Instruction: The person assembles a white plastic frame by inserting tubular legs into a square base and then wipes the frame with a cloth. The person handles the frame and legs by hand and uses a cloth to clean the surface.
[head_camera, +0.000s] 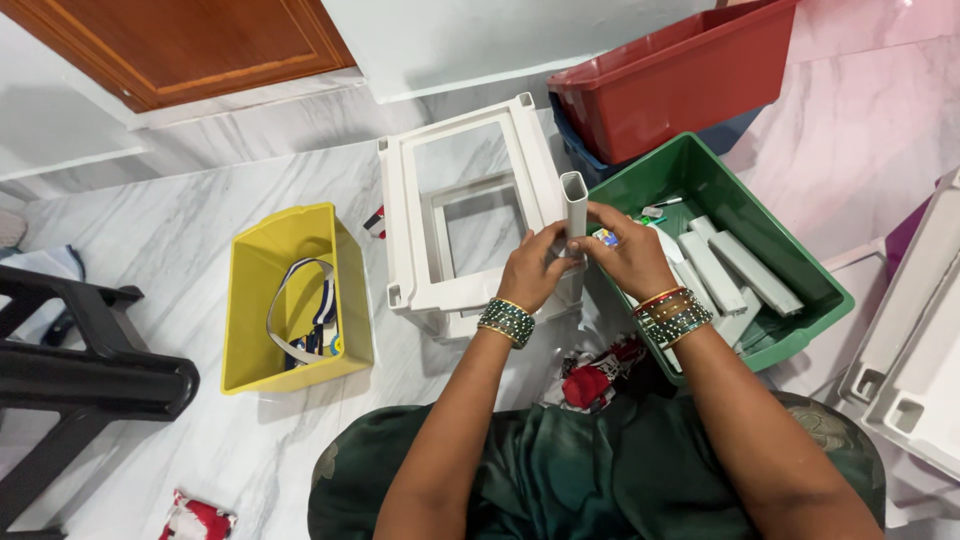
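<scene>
Smooth white plastic post (574, 205) and frame (465, 215) (faintly glossy) on polished marble floor (200, 190).

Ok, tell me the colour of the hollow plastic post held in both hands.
White, seen in the head view: the hollow plastic post stands upright between the left hand and right hand.

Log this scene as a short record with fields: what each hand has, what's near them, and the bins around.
Left hand: left hand grips the lower part of an upright white hollow post
Right hand: right hand holds the same post from the other side
Beside the hands: white rectangular frame standing on the marble floor
Green bin: holds more white posts and small items
Yellow bin: holds a strap
Red bin: stacked on a blue one, contents not visible
</scene>
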